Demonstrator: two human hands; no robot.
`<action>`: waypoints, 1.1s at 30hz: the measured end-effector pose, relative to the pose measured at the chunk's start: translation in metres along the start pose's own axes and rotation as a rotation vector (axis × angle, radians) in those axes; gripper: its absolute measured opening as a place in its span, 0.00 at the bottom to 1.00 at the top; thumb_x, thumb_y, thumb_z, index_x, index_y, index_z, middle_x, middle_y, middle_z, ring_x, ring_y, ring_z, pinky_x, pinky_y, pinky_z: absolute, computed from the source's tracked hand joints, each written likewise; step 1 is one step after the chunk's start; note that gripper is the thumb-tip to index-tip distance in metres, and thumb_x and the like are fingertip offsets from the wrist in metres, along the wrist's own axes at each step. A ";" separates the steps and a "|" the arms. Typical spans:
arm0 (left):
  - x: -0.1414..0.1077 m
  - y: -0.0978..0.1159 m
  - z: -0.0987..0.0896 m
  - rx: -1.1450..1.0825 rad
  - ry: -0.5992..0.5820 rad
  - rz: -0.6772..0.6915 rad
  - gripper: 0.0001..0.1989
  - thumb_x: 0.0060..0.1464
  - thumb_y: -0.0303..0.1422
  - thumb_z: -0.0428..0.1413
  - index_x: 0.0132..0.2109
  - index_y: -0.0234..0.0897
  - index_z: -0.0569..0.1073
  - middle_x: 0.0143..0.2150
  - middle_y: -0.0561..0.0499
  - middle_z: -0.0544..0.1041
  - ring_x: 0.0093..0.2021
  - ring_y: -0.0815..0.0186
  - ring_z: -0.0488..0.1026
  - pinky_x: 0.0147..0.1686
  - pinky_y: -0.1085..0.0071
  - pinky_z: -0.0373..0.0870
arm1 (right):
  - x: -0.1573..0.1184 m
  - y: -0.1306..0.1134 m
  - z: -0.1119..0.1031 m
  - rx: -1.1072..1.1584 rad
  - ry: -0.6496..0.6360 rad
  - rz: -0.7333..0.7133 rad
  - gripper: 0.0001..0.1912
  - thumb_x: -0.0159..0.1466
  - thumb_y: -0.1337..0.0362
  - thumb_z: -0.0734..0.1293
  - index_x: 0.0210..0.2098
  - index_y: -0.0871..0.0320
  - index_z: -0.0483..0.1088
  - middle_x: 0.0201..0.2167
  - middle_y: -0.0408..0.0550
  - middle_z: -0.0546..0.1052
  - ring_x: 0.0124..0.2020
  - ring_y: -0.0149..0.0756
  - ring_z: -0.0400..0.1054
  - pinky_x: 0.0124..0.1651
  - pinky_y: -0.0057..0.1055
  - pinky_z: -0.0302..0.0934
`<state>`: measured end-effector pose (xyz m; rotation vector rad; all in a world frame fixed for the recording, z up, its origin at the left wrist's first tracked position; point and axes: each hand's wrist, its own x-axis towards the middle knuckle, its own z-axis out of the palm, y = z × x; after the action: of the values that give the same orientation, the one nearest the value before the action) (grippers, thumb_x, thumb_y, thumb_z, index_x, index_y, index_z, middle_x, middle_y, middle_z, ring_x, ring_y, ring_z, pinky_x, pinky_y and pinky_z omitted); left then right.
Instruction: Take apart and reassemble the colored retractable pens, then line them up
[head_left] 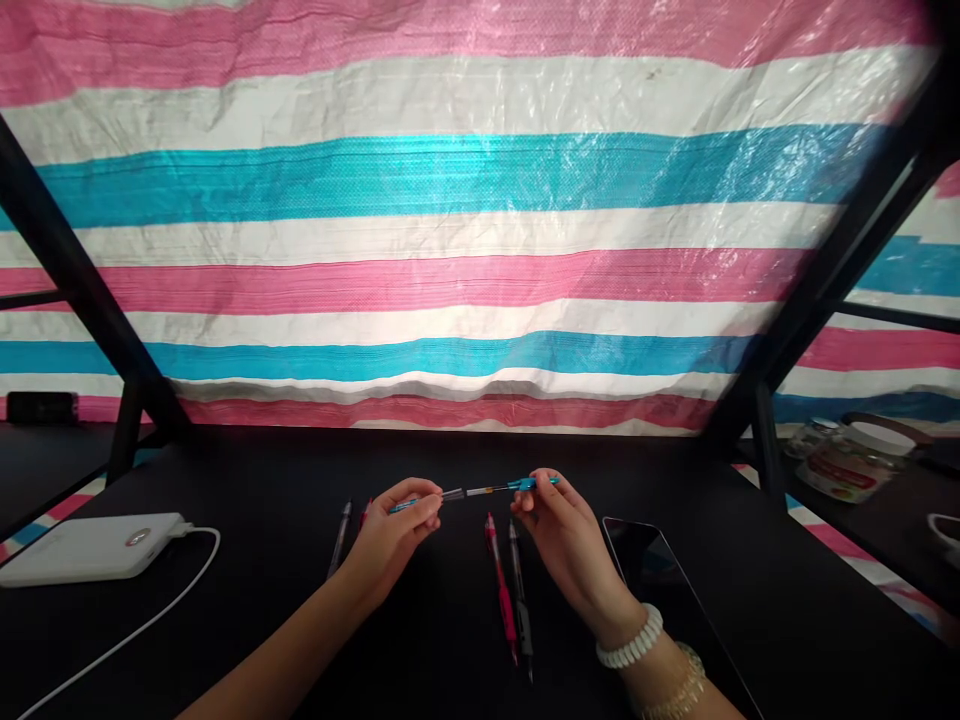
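The left hand (401, 530) pinches the clear-grey barrel (454, 495) of a pen between thumb and fingers, with a bit of blue showing on its left; the right hand (559, 515) pinches a blue pen part (523, 484), thumb and fingertips closed on it; both pieces are up above the black table (427, 640), toward its far side, with a slim refill (478, 491) spanning the gap between them. Whether the refill's left end sits inside the barrel or only at its mouth, I cannot tell.

Line matters most here — barrel, refill and blue part want to share one straight axis, since a thin refill would probably bend or snag if either wrist tipped; a light, steady pinch close to the gap should give better control than a hold far back; any push or pull is best small, slow and along that axis.

Staying above the table seems sensible too; the pink pen (502, 590) and grey pen (520, 600) lie nearer, between the forearms, and the dark phone-like device (664, 570) lies beside the right forearm — a dropped part could roll among them.
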<state>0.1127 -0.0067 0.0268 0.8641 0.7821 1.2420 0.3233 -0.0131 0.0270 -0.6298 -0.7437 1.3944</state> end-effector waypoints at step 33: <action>-0.002 0.002 0.000 0.230 -0.010 0.038 0.09 0.42 0.32 0.68 0.33 0.37 0.79 0.30 0.52 0.73 0.33 0.69 0.68 0.35 0.74 0.63 | -0.012 -0.003 0.010 -0.754 -0.209 -0.197 0.09 0.66 0.61 0.64 0.43 0.55 0.73 0.34 0.46 0.78 0.33 0.36 0.72 0.35 0.30 0.63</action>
<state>0.1116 -0.0081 0.0291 1.0746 0.9160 1.1949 0.3167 -0.0254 0.0344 -0.9635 -1.4843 0.9814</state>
